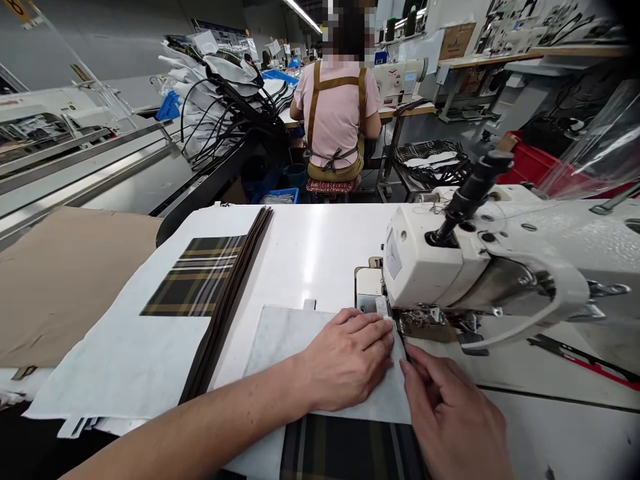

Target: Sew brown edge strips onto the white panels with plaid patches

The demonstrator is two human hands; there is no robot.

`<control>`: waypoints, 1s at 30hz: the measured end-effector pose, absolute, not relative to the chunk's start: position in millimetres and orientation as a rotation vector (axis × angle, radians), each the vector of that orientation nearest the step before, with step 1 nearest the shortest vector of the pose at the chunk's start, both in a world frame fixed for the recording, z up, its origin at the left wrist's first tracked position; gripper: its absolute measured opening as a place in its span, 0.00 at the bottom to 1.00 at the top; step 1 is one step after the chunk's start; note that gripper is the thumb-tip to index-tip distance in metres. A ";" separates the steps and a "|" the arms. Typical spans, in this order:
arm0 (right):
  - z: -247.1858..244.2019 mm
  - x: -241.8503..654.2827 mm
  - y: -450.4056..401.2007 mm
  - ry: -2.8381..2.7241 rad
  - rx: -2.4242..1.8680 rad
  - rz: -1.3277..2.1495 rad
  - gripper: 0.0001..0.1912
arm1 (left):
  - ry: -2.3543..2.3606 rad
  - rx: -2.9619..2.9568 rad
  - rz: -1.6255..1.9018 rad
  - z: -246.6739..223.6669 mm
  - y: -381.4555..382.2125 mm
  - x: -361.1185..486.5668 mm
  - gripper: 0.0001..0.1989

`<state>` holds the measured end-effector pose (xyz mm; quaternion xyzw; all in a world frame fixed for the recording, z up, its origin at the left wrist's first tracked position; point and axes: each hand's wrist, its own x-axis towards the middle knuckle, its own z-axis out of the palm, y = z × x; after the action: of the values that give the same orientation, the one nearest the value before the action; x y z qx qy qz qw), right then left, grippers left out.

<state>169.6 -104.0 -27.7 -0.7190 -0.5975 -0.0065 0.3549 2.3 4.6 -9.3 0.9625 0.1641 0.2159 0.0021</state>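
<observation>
A white fabric panel [285, 333] with a dark plaid patch [345, 447] lies on the sewing table, its right edge running under the head of a white sewing machine [425, 260]. My left hand [350, 360] rests palm down on the panel, fingers lying close to the presser area. Just to the right, my right hand [450, 407] pinches the panel's dark edge between thumb and forefinger. The needle is hidden behind the machine head and my fingers.
Left of the work is a stack of white panels [115, 353] with plaid patches and dark brown edges. Red-and-black snips [585, 360] lie right of my hand. A co-worker [337, 113] sits ahead, back turned, near a fabric heap [220, 100]. Tan cloth [75, 280] lies far left.
</observation>
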 end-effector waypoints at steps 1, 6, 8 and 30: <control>-28.9 168.7 -105.3 -1.575 -1.849 -0.052 0.17 | 0.511 3.019 0.684 -10.5 4.5 1.3 0.17; -29.1 164.5 -100.5 -1.578 -1.868 -0.140 0.25 | 0.521 3.005 0.714 -12.4 8.3 0.6 0.17; -29.0 163.9 -95.8 -1.576 -1.881 -0.142 0.27 | 0.520 3.005 0.713 -12.7 12.5 2.5 0.17; -14.2 152.4 -171.7 -1.047 -1.931 0.719 0.35 | 0.913 3.043 0.320 7.5 -26.6 -43.4 0.20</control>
<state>152.4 -171.7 -14.2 -0.7646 -0.4146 0.2845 0.4032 -43.4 -26.6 7.5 0.9527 0.2859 0.1001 -0.0259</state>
